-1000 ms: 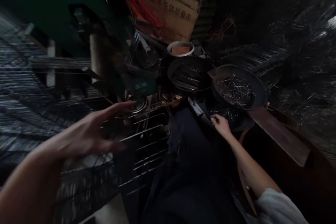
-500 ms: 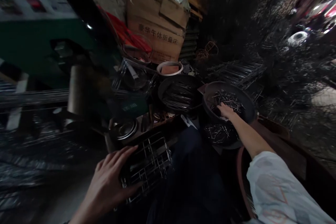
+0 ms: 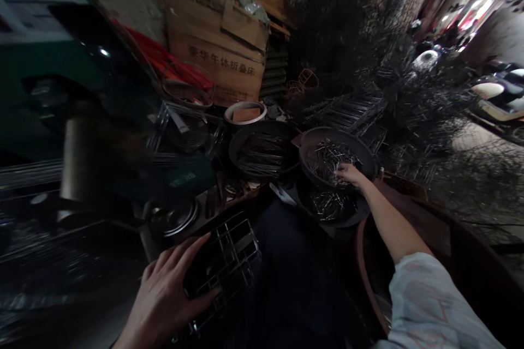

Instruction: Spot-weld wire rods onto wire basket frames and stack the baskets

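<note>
My left hand (image 3: 166,283) grips the near left side of a small welded wire rack (image 3: 232,248), its thumb and fingers spread around the frame. The rack sits tilted over my dark-clothed lap. My right hand (image 3: 347,173) reaches into a dark round basin (image 3: 370,161), its fingers bent together at the edge of a heap of short metal wire pieces (image 3: 327,155). Exactly what lies between those fingertips is too small to make out. Below that basin is a second dark basin holding more short wire pieces (image 3: 329,204).
A dark pan of longer wire rods (image 3: 266,150) stands left of the basin. Behind it are a white-rimmed bowl with a brick-coloured block (image 3: 246,114) and a large cardboard box (image 3: 216,43). Tangled black wire (image 3: 347,27) piles up at the back right. Machinery (image 3: 76,158) stands at left.
The view has swung to the right. My right hand has shifted from the heap's near left towards its right side in the basin. My left hand keeps its grip on the wire rack.
</note>
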A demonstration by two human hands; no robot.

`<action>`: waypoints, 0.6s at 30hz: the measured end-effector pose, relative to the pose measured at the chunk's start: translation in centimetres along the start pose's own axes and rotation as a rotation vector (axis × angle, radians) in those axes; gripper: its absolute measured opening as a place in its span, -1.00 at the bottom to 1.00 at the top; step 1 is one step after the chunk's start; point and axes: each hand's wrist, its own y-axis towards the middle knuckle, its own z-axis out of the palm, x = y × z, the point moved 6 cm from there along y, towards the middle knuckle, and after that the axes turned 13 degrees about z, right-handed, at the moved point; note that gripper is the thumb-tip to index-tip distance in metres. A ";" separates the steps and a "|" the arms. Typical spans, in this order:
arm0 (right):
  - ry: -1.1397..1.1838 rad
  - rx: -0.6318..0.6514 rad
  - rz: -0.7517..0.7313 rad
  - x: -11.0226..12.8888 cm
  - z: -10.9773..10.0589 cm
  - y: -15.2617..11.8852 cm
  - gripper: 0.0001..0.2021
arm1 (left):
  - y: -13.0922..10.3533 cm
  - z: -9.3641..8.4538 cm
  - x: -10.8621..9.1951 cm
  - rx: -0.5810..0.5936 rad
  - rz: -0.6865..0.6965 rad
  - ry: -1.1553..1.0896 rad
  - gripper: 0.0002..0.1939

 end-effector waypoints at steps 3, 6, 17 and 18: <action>-0.008 0.060 0.027 0.0 0.9 -0.9 -0.79 | -0.7 0.2 0.7 0.003 -0.022 -0.007 -0.04; -0.070 0.072 0.082 0.3 0.9 -0.7 -0.79 | -1.1 0.4 1.1 -0.005 -0.041 -0.010 -0.05; -0.423 0.069 0.279 4.4 2.5 1.0 -0.78 | -1.3 0.6 1.3 -0.006 -0.077 -0.032 -0.01; -0.441 0.082 0.282 4.8 3.0 0.9 -0.78 | -1.3 0.9 1.6 -0.022 -0.089 -0.020 0.04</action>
